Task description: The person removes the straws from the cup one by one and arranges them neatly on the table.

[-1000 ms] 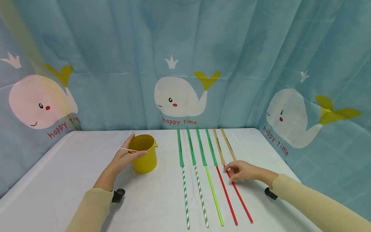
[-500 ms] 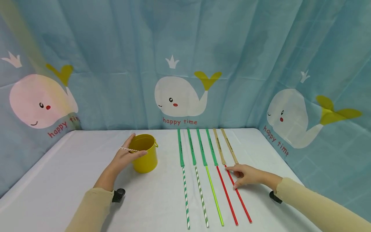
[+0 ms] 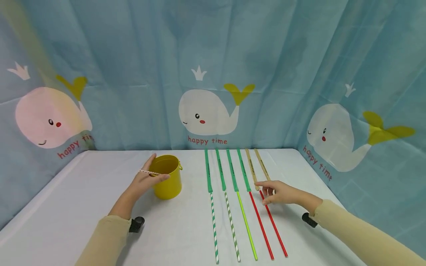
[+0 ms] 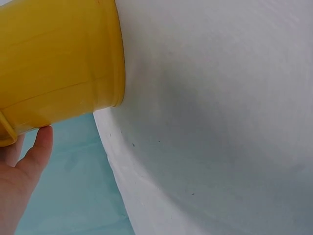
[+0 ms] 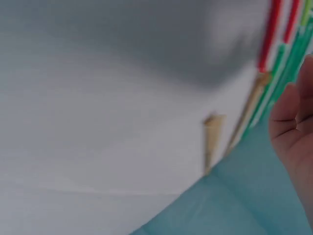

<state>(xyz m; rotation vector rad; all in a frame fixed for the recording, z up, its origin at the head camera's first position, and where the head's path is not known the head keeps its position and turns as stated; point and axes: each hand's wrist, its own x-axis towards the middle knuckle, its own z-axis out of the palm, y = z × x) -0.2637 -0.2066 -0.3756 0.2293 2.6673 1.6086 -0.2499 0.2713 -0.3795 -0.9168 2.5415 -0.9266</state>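
My left hand (image 3: 144, 181) grips the left side of a yellow bucket (image 3: 169, 184), thumb in front and fingers behind. A thin white dotted stick (image 3: 148, 172) crosses between that hand and the bucket rim. In the left wrist view, fingertips touch the bucket's side (image 4: 58, 63). My right hand (image 3: 281, 193) hovers around the upper end of the rightmost red straw (image 3: 275, 225). Its index finger reaches to the lower end of a tan printed sleeve (image 3: 251, 166); whether it touches is unclear. Nothing shows in its grasp. In the right wrist view, the two tan sleeves (image 5: 212, 139) appear blurred.
Several green printed sleeves (image 3: 231, 168) lie in a row at the back. Below them are green-and-white striped straws (image 3: 214, 229), a lime straw (image 3: 247, 225) and another red straw (image 3: 261, 225). A second tan sleeve (image 3: 263, 164) lies rightmost. A blue curtain (image 3: 276, 74) hangs behind the white table (image 3: 186, 236).
The right hand shifts slightly up and left, away from the rightmost red straw toward the tan sleeve's lower end. That straw's lower end has shifted slightly left. The left hand stays on the bucket.
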